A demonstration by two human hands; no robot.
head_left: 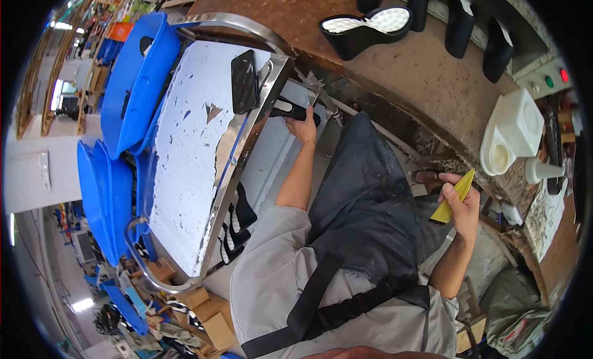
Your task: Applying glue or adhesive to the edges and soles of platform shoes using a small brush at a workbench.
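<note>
My left hand reaches between the cart and the workbench, its fingers closed on a black shoe sole with a light patch; part of the sole is hidden behind the cart's edge. My right hand is raised at the right, pinching a flat yellow brush-like tool with a dark, bristly-looking lower end. On the cart's lower shelf, several black soles with white tops lie below my left forearm. Another black wedge sole rests on the bench with its white dimpled top facing up.
A metal cart with a worn white top carries a phone. Blue plastic bins stand on its left. Several black soles line the far bench. A white plastic holder sits near the bench's right end.
</note>
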